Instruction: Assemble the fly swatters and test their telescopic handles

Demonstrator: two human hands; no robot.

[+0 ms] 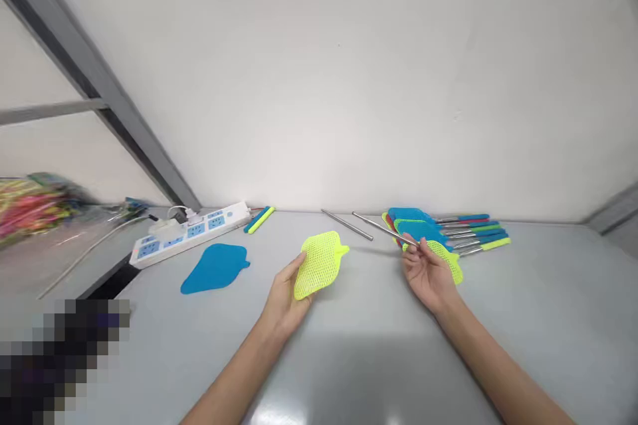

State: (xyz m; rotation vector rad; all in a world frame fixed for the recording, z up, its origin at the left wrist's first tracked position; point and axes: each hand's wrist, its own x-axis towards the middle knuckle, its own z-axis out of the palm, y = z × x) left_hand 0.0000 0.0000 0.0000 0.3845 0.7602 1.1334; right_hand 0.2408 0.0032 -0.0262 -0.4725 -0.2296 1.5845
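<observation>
My left hand [286, 292] is closed on the edge of a yellow fly swatter head [319, 265], whose short neck points right. Between the fingers of my right hand [428, 272] is a thin metal rod [381, 226], its far tip pointing up and left. The rod and the swatter head are apart. Just behind the right hand lies a pile of fly swatters [419, 231] in blue, green, red and yellow, their handles to the right. A second metal rod [347, 224] rests on the table between the hands. Left of my left hand lies a blue swatter head [216, 269].
Two foam-like handle grips [260, 220], blue and yellow, lie near the wall. A white power strip [192, 234] with plugs and cables sits at the left. Bundles of colourful items in clear plastic [44, 212] are beyond it. A wall [339, 93] closes off the table's back edge.
</observation>
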